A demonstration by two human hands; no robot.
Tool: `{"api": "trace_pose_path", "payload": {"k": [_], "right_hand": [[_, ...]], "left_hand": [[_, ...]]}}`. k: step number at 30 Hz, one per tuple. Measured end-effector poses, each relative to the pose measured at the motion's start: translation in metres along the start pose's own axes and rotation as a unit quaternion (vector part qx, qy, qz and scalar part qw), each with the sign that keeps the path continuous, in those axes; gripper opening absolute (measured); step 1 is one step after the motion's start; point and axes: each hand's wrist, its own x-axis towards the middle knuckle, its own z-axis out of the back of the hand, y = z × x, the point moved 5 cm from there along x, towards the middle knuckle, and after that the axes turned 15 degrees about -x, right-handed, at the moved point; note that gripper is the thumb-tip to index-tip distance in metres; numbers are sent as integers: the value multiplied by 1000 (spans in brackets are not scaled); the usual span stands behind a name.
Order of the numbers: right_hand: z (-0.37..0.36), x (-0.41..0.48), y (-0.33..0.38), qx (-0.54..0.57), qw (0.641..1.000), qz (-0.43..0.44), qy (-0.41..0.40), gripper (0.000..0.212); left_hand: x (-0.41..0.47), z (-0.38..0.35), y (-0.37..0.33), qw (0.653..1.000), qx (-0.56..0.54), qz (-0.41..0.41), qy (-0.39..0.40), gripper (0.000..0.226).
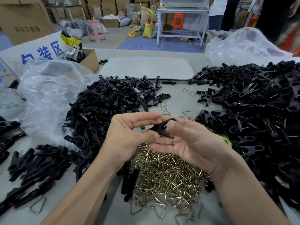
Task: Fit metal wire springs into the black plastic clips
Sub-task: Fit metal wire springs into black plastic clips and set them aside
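A black plastic clip (pixel 163 127) is held above the table's middle between both hands. My left hand (pixel 126 137) pinches its lower end with thumb and fingers. My right hand (pixel 183 140) grips it from the right, thumb pressed on its middle, where a bit of metal wire shows. Under the hands lies a heap of brass-coloured wire springs (pixel 165 174). A pile of black clip parts (pixel 107 104) sits to the left and behind. A larger pile of clips with wires showing in them (pixel 253 114) fills the right side.
Crumpled clear plastic bags lie at left (pixel 48 98) and back right (pixel 243 44). A grey board (pixel 146 67) rests on the table's far side, a cardboard box (pixel 88 60) at back left. Loose springs (pixel 165 108) are scattered mid-table. A green object (pixel 226 140) peeks out beside my right wrist.
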Motion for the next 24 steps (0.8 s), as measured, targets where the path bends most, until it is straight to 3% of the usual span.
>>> {"api": "trace_pose_path", "payload": {"k": [3, 7, 11, 16, 24], "right_hand": [[2, 3, -2, -8, 999, 5, -43, 63], [5, 4, -3, -14, 994, -8, -108, 49], [19, 0, 0, 3, 980, -14, -198, 40], [27, -2, 2, -17, 968, -16, -248, 44], [38, -3, 1, -13, 954, 3, -299, 48]], "left_hand": [[1, 2, 2, 999, 46, -6, -15, 53], [2, 8, -6, 995, 91, -26, -27, 66], [4, 23, -18, 992, 56, -54, -104, 64], [3, 45, -21, 974, -10, -45, -224, 59], [2, 44, -22, 968, -6, -24, -249, 63]]}}
